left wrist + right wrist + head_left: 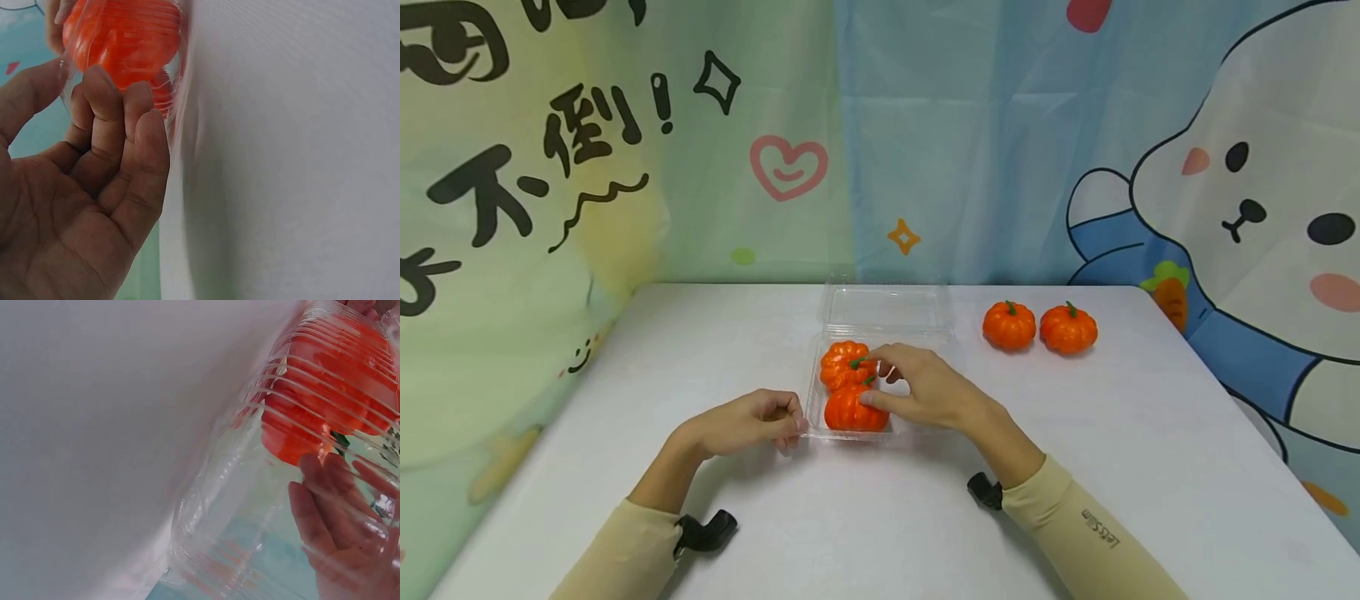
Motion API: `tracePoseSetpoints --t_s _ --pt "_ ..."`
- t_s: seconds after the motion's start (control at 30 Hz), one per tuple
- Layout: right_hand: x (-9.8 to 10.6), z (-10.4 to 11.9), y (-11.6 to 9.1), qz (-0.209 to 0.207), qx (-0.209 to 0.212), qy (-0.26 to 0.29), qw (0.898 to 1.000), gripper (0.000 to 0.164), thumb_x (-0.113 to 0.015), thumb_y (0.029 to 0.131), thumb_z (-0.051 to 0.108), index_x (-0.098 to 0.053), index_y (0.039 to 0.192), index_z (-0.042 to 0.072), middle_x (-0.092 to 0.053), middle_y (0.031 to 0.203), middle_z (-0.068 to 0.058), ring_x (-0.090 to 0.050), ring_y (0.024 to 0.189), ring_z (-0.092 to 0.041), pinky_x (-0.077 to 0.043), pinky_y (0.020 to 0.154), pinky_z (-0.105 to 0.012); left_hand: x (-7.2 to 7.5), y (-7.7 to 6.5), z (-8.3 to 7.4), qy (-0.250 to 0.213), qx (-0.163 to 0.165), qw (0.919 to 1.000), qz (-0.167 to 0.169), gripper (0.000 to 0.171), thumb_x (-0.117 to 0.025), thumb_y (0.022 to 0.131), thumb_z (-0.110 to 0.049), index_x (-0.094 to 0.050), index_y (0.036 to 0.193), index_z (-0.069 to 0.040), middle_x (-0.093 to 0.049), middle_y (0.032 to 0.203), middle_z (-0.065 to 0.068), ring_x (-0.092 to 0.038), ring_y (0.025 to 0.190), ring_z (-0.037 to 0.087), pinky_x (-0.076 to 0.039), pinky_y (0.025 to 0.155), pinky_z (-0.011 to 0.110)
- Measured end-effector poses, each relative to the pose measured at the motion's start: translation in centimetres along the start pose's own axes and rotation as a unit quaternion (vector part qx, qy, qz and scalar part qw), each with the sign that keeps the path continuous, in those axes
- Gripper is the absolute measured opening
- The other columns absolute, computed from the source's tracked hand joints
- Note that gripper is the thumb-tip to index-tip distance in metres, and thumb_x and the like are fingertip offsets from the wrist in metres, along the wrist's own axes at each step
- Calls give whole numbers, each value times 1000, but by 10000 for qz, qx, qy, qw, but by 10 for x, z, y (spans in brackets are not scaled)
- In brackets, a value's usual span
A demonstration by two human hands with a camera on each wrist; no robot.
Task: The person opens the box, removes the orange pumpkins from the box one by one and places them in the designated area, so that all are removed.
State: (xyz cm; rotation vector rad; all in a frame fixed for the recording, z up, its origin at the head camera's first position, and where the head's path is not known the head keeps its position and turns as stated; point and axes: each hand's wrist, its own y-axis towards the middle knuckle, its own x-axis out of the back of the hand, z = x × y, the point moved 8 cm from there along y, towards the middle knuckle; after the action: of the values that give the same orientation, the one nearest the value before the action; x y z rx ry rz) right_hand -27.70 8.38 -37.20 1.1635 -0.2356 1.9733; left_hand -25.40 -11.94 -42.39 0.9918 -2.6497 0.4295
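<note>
Toward the back of the white table point(880, 517), left of its midline, a clear plastic box point(850, 436) with its lid point(887, 308) laid back toward the rear edge. Two orange pumpkins sit along the box's left side: rear pumpkin point(842, 367) behind, front pumpkin point(853, 410) by the front wall, apparently touching.

Left hand point(756, 423): thumb and index finger pinch the box at its front left corner, other fingers bent beside the wall.

Right hand point(928, 387): over the box's right part, thumb and fingers apart and partly bent. Thumb touches the front pumpkin; index finger by the rear one's stem. No firm hold seen.

Two more, near pumpkin point(1009, 326) and far pumpkin point(1068, 328), stand side by side toward the table's back right corner.

Risks, as judged: box looks thin and light, so a hard pull at the corner could skew it or buckle the wall. Round, slick-looking pumpkins may roll into the box's right side if nudged. Withdrawing carelessly, the right hand could snag a stem or drag the rim.
</note>
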Motion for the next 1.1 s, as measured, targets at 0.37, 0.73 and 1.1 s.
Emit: tracePoseSetpoints --t_s 0.37,0.73,1.1 --pt "-16 -2 1 701 -665 -283 9949 58 -67 96 52 -54 138 15 -70 101 -3 -67 87 -12 -54 83 -33 0 0 3 -6 32 10000 -13 19 -56 104 -13 -59 101 6 -65 88 15 -62 82 25 -52 80 30" --pt "-17 -3 -1 811 -861 142 9929 57 -68 96 51 -50 141 20 -69 121 -3 -69 94 -14 -55 89 -36 2 0 0 6 40 10000 -8 18 -57 104 -13 -60 99 4 -64 88 17 -62 82 26 -52 79 30" --pt "-2 -8 -11 898 -879 689 9897 60 -69 97 46 -47 147 23 -67 122 -4 -70 89 -10 -55 88 -36 2 0 2 -27 61 10000 -23 18 -57 104 -12 -60 101 5 -64 88 16 -62 82 26 -53 80 30"
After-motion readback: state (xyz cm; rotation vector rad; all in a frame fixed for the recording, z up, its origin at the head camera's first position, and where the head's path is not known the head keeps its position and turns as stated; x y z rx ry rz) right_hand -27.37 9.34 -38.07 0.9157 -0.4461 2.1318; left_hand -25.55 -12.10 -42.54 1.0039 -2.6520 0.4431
